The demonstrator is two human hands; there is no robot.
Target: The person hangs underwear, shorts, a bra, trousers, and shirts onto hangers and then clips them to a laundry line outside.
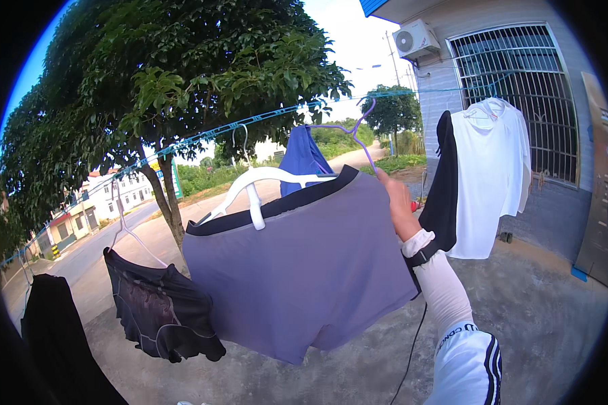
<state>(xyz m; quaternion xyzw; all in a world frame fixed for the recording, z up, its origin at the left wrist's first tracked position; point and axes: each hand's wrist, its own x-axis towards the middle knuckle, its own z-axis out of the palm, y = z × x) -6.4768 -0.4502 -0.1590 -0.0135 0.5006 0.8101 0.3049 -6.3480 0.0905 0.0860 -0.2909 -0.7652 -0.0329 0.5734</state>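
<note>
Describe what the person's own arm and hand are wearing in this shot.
Only the right arm shows. The right hand is bare, with no glove. The forearm is covered by a snug white arm sleeve ending in a dark band at the wrist. Above it comes a white jacket sleeve with black stripes down its side and dark lettering near its edge. A thin black cable hangs beside the arm.

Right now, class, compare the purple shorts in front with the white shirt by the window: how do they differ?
The purple shorts are dark-banded at the waist and sit close, on a white hanger; the white shirt is plain and hangs farther off.
The right hand touches the shorts; nothing touches the shirt.
The shorts tilt; the shirt hangs straight.
Both hang under the blue line.
</note>
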